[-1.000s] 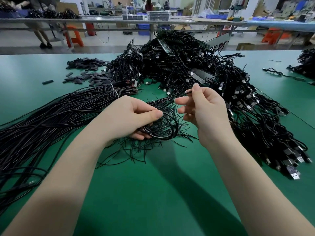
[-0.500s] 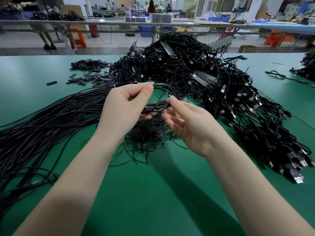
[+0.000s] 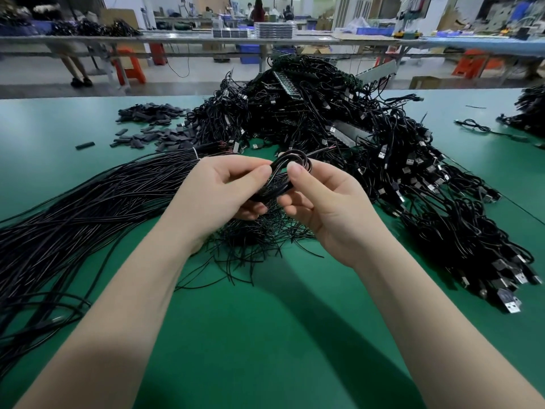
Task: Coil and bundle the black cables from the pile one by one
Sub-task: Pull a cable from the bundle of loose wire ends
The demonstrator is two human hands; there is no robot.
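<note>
Both hands are holding a small coiled black cable point(image 3: 284, 177) above the green bench point(image 3: 265, 335), just in front of the big cable pile point(image 3: 339, 128). The left hand point(image 3: 218, 196) is gripping the coil's left side between thumb and curled fingers, while the right hand point(image 3: 324, 208) is pinching its right side, thumb on top. Straight black cables point(image 3: 88, 208) are lying fanned out at left, and short loose wire pieces point(image 3: 253, 240) are lying beneath the hands.
</note>
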